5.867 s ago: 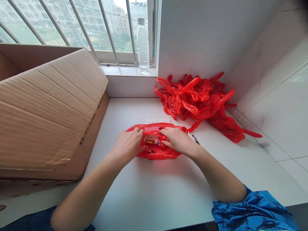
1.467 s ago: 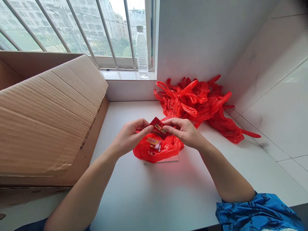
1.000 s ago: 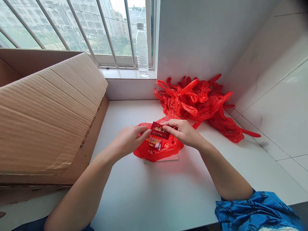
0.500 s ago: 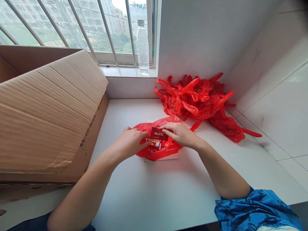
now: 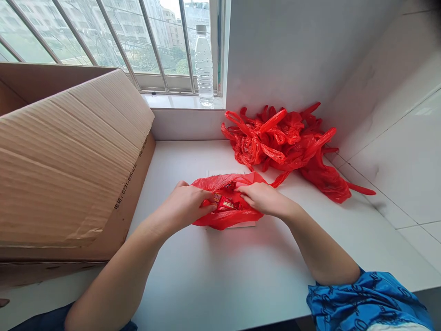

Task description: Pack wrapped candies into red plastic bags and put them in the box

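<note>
A red plastic bag lies spread with its mouth up on the white surface. Several small red wrapped snack packets show inside it. My left hand is closed on the bag's left rim, with its thumb and fingertips at the opening. From the right, my right hand reaches over the rim into the bag, its fingers curled together close to the packets. Whatever those fingertips pinch, if anything, is hidden.
A big cardboard box stands at the left. Behind the bag on the right lies a heap of red plastic bags against the wall. A clear water bottle stands on the sill by the barred window. A flat pale sheet sits under the bag.
The dark red packet that my right hand held above the bag is no longer in its fingers. My right hand has lowered slightly into the opening. My left hand has hardly moved.
</note>
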Tool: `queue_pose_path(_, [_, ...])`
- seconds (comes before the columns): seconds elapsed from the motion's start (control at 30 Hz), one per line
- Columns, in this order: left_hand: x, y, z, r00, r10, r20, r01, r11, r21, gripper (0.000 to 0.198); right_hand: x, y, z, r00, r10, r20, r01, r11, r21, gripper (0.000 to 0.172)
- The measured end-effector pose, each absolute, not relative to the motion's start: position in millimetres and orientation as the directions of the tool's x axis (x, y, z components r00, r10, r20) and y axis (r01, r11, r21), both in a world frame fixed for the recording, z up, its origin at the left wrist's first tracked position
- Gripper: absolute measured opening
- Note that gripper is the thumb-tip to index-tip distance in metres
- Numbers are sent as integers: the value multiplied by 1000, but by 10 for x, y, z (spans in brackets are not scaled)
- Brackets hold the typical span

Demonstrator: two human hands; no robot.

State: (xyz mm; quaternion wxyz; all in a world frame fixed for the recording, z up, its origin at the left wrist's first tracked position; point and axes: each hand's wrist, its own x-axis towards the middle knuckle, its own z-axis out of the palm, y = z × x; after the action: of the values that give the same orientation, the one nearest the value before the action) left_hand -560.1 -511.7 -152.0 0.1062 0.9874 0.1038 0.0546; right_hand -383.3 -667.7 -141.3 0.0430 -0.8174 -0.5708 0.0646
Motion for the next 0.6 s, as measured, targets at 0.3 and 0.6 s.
queue_pose_path(0.3, [-5714,-5281,-1456,976,93,195,37,-962,272,33,-3968,-6771,-1239,626,759,-178,770,-566,295,20])
queue_pose_path(0.6, [-5910,-5269,-1417,953,177,246,141,-978,156,35,-3987,-6640,-1415,607,755,-247,790,-542,287,16])
